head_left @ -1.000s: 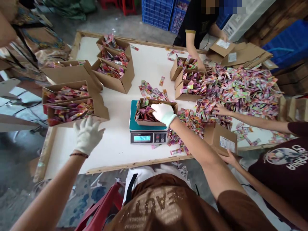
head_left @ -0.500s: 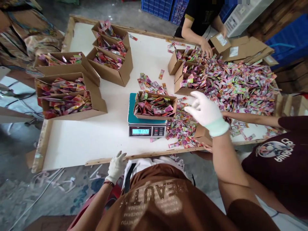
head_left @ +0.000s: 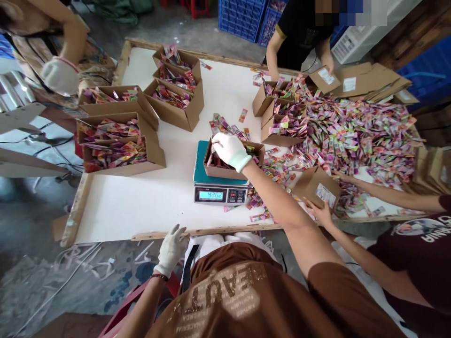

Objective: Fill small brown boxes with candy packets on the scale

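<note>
My right hand (head_left: pixel 229 151), in a white glove, is over the small open carton (head_left: pixel 225 172) of colourful sachets. Its fingers are bent down into the carton's left end; their tips, and anything in them, are hidden. The carton sits on the teal pan (head_left: pixel 201 162) of a digital scale (head_left: pixel 220 194), its display lit. My left hand (head_left: pixel 172 249), also gloved, hangs at the table's near edge, fingers loosely apart and holding nothing. Loose sachets (head_left: pixel 259 201) lie right of the scale, and several more (head_left: pixel 225 124) lie behind the carton.
Filled cartons (head_left: pixel 155 157) stand at the left, others (head_left: pixel 266 134) behind the scale's right side. A big sachet heap (head_left: pixel 366 136) covers the table's right. A co-worker's hand (head_left: pixel 322 212) touches a tilted carton (head_left: pixel 315 188). Another person's gloved hand (head_left: pixel 59 76) is at far left.
My right hand has moved left from above the loose sachets to the carton on the scale. The display reading has changed. The co-worker's carton at right is raised and tilted.
</note>
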`<state>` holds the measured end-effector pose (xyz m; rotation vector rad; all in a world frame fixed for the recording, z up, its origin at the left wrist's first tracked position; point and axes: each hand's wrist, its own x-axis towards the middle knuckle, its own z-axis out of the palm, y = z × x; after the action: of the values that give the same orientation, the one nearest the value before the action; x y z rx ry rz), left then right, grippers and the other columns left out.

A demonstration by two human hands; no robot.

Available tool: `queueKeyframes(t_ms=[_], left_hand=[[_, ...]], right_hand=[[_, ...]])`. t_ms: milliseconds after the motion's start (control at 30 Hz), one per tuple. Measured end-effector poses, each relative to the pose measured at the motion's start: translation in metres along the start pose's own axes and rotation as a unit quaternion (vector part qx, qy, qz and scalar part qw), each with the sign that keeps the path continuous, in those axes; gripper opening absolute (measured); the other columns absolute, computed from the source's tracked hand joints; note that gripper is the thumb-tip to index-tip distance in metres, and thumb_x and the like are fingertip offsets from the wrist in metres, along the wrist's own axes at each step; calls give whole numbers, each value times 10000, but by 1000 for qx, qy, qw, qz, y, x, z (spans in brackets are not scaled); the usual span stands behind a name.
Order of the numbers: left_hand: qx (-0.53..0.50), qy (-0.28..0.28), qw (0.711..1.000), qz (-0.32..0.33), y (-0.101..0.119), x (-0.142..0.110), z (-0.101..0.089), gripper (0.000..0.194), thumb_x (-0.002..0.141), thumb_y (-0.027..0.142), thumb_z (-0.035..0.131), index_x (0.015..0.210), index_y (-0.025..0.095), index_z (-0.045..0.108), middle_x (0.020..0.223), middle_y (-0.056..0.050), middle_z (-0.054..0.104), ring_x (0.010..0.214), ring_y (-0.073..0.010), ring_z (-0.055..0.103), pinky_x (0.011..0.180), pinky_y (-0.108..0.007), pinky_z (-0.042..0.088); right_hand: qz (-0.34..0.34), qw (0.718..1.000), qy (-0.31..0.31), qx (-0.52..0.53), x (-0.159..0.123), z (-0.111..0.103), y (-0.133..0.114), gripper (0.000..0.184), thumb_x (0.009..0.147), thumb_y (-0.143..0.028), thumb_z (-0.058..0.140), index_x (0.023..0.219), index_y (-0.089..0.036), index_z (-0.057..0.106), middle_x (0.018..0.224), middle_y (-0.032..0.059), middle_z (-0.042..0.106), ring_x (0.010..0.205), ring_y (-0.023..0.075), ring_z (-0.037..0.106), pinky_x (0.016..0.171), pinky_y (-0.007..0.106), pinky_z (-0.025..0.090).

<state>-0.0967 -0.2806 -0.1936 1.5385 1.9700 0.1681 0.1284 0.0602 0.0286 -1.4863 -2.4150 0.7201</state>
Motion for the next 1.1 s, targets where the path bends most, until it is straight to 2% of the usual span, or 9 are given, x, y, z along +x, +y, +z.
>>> queueKeyframes(t_ms=[67, 167, 267, 333, 433, 633, 767, 900, 1100], left_hand=[[-6, 2, 1000, 3, 1, 0, 2, 371, 918, 335, 582, 1194, 173, 768, 1452, -187, 651, 1228, -329, 714, 1052, -422, 600], [-15, 4, 1000, 10, 5, 9, 2, 379, 921, 354, 584, 1196, 163, 761, 1447, -195, 652, 1216, -334, 718, 1060, -435, 596], [-23, 4, 1000, 19, 12, 24, 0, 398, 937, 369, 567, 1225, 160, 745, 1483, -188, 626, 1253, -345, 696, 1077, -459, 581], [-28, 4, 999, 29, 17, 34, -1, 413, 955, 394, 554, 1248, 163, 732, 1510, -174, 606, 1306, -346, 663, 1105, -466, 559], [-36, 5, 998, 47, 25, 44, -5, 423, 970, 416, 552, 1277, 175, 714, 1535, -150, 588, 1343, -325, 636, 1142, -452, 531], [-46, -4, 996, 76, 38, 44, -14, 413, 969, 415, 574, 1281, 180, 709, 1523, -159, 592, 1344, -321, 630, 1149, -461, 525], [-47, -3, 997, 59, 34, 33, -13, 405, 968, 416, 571, 1267, 186, 716, 1521, -153, 595, 1314, -327, 649, 1124, -477, 544], [-57, 13, 997, 49, 29, 26, -13, 390, 957, 416, 568, 1233, 187, 722, 1502, -154, 609, 1288, -332, 665, 1109, -483, 555], [-113, 45, 989, 82, 49, 44, -42, 358, 922, 422, 574, 1148, 179, 709, 1358, -160, 696, 1227, -318, 690, 1079, -467, 565]], right_hand=[[-16, 997, 45, 66, -19, -19, 10, 267, 991, -207, 469, 1112, -178, 705, 1131, 71, 771, 1062, 219, 700, 975, 340, 524], [-4, 989, 106, 107, -68, -68, 24, 311, 1001, -289, 463, 1164, -192, 709, 1103, 62, 767, 947, 198, 712, 876, 344, 561], [51, 991, 125, 20, -122, -123, 37, 286, 965, -344, 550, 1131, -220, 746, 1010, 62, 761, 865, 214, 700, 817, 377, 556], [93, 987, 122, -47, -145, -143, 44, 298, 925, -398, 648, 1145, -228, 755, 910, 55, 741, 820, 229, 680, 788, 393, 541], [98, 989, 92, -68, -143, -132, 46, 348, 905, -414, 709, 1195, -225, 750, 942, 49, 734, 814, 224, 670, 779, 384, 529], [22, 991, -98, -93, -64, -30, 19, 352, 945, -281, 667, 1289, -216, 712, 1273, 93, 723, 1100, 260, 680, 900, 365, 523], [47, 985, -115, -121, -35, 3, 8, 244, 1004, -248, 544, 1085, -177, 764, 1176, 144, 763, 1079, 311, 707, 846, 389, 518], [40, 992, -65, -99, -47, -16, 13, 297, 1034, -255, 486, 1039, -187, 775, 1104, 115, 792, 1052, 285, 719, 872, 374, 505], [20, 998, 60, 14, -125, -102, 32, 256, 991, -342, 554, 970, -222, 779, 1003, 44, 794, 929, 222, 720, 864, 365, 531]])
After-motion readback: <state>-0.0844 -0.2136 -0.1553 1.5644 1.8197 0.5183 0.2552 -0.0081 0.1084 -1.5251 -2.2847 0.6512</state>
